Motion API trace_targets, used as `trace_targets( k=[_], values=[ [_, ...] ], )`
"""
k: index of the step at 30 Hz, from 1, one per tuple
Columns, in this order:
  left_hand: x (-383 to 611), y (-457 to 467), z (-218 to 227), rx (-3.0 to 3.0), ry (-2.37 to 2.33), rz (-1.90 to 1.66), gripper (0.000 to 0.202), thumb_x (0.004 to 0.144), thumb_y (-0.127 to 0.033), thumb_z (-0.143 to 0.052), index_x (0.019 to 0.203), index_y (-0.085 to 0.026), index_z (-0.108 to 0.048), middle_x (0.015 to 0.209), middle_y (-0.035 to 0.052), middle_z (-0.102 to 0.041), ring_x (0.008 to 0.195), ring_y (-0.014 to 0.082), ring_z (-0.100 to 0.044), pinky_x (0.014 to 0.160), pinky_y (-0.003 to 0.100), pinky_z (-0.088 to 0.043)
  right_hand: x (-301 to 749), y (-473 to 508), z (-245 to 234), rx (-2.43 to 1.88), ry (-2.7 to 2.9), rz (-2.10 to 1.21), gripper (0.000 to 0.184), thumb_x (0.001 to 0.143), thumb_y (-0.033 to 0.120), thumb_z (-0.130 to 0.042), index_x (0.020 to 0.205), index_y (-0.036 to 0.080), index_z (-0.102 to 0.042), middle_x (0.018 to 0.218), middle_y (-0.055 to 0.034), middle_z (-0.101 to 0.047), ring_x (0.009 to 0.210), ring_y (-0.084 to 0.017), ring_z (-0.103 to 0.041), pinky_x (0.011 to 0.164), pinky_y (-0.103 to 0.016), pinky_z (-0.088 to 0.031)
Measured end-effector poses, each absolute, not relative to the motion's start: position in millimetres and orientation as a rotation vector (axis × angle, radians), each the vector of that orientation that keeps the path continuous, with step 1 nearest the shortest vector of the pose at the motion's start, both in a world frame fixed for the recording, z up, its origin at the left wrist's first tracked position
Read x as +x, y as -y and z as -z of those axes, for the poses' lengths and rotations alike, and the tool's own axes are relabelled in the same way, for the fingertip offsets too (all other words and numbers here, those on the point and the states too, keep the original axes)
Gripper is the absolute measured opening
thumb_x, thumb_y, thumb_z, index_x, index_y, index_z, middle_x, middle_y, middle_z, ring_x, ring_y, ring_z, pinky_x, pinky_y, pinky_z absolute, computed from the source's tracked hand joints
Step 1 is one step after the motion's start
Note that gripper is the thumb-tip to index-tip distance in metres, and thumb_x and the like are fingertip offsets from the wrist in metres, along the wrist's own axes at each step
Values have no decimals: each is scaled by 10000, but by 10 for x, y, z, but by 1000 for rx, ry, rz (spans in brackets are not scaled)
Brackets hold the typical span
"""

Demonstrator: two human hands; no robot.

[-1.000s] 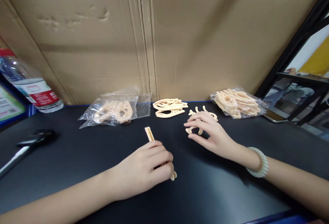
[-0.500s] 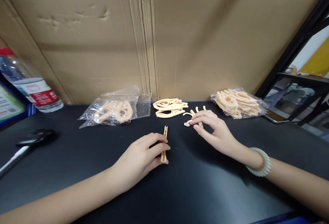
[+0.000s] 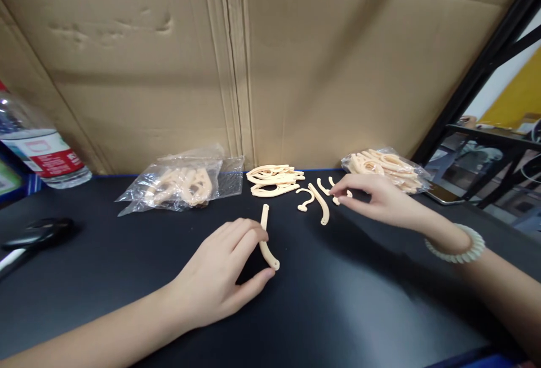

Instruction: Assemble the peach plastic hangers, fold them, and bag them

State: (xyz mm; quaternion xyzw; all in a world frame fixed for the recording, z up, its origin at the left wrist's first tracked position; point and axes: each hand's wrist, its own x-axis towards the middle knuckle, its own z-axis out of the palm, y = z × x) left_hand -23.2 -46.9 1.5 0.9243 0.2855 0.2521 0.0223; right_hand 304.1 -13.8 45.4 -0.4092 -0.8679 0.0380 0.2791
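Note:
My left hand [image 3: 226, 269] rests on the black tabletop [image 3: 127, 278] and pinches a curved peach plastic strip [image 3: 267, 238] between thumb and fingers. My right hand [image 3: 376, 199], with a pale bead bracelet [image 3: 459, 244] on the wrist, reaches toward the back and pinches a small peach piece [image 3: 338, 194] among several loose curved and hook-shaped pieces [image 3: 315, 200]. A flat stack of peach loop-shaped parts [image 3: 273, 179] lies just left of these.
A clear bag of peach parts [image 3: 181, 185] lies at the back left, another bag [image 3: 386, 166] at the back right. A cardboard wall [image 3: 253, 63] closes the back. A water bottle [image 3: 40, 151] and a black tool [image 3: 34, 233] sit at the left.
My right hand has moved right and back, leaving a long curved piece and a hook piece lying uncovered. My left hand has turned the strip, so its curve now shows.

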Motion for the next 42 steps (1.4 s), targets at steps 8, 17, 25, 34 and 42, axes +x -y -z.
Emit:
trace_targets(
  k=[8,17,25,34,42],
  values=[
    [-196,468,-63,2852,-887,-577,255,926,-243,-507,1177,-217,-547,1240,93,-592,1098,259,-564,947,419,-463,2887,218,-362,-1100,2686,-239,172,902,145,-533,986,188,-677,990,-56,-650,894,-175,-619,826,-329,-500],
    [-211,439,-26,2841,-1033,-541,427,934,-312,-501,1350,-227,-454,1354,120,-501,1186,299,-525,988,473,-457,2795,273,-282,-1108,2607,-64,242,940,236,-529,1152,177,-629,1104,-98,-640,1006,-214,-603,902,-386,-494],
    [-207,467,-70,2814,-983,-456,315,928,-291,-499,1236,-229,-519,1260,103,-507,1105,273,-539,946,450,-482,2641,330,-132,-1126,2719,37,567,965,502,-446,1408,148,-445,1416,-172,-486,1305,-324,-438,1083,-553,-339],
    [-210,456,-50,2805,-995,-478,338,931,-274,-491,1268,-247,-495,1301,90,-492,1157,269,-520,988,432,-459,2632,347,-208,-985,2638,-120,352,970,393,-480,1251,192,-547,1331,-130,-538,1253,-253,-489,1062,-438,-409],
    [-225,467,-60,2799,-995,-496,305,930,-261,-471,1233,-242,-499,1281,91,-496,1132,263,-534,967,425,-473,3203,-77,-80,-1468,2497,128,341,900,207,-473,1207,112,-587,1188,-184,-578,1089,-315,-589,960,-504,-486]
  ],
)
